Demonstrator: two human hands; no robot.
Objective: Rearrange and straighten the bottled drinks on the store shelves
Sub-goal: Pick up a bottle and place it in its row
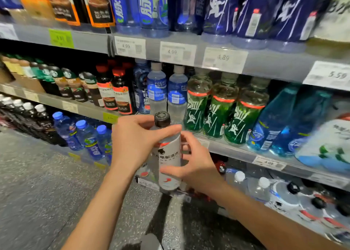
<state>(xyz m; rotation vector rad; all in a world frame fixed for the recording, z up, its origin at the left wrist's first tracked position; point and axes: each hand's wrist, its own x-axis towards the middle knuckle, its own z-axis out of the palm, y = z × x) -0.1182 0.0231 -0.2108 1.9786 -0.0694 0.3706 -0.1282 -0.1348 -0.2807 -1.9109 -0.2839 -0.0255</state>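
A white-labelled bottle [169, 155] with a dark cap stands upright in the air in front of the middle shelf [236, 151]. My left hand [138, 141] grips its shoulder, the fingers wrapped over the upper label. My right hand [197, 164] holds its lower body from the right, thumb across the front of the label. Straight behind the bottle stand two Pocari Sweat bottles [157, 90], with green bottles [198, 105] to their right.
Turquoise bottles [272, 123] stand further right on the middle shelf, dark red-capped bottles [121, 94] to the left. The upper shelf [265, 64] carries blue-labelled bottles and price tags. Water bottles [261, 189] fill the bottom shelf. Grey speckled floor [37, 183] lies at the left.
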